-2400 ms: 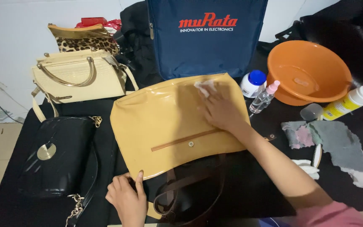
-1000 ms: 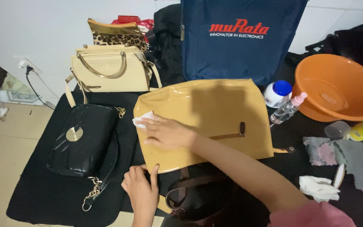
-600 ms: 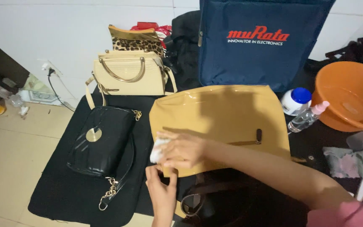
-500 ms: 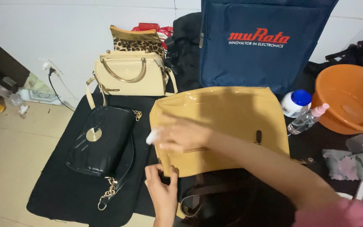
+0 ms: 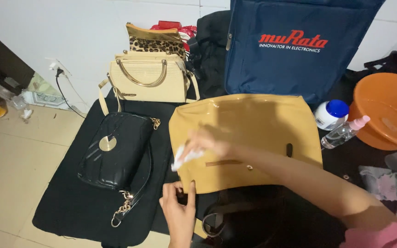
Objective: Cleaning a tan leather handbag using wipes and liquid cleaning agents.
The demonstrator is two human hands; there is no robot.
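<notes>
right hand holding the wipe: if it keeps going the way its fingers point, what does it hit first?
The right hand points left across the tan bag, white wipe leading. Going straight on, it would clear the bag's left edge and probably meet the black purse first, though the blur leaves its height unclear.

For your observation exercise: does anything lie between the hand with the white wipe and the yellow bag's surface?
Nothing visible does. The right hand presses the white wipe straight onto the yellow bag near its left edge, while the left hand pins the bag's lower corner.
</notes>
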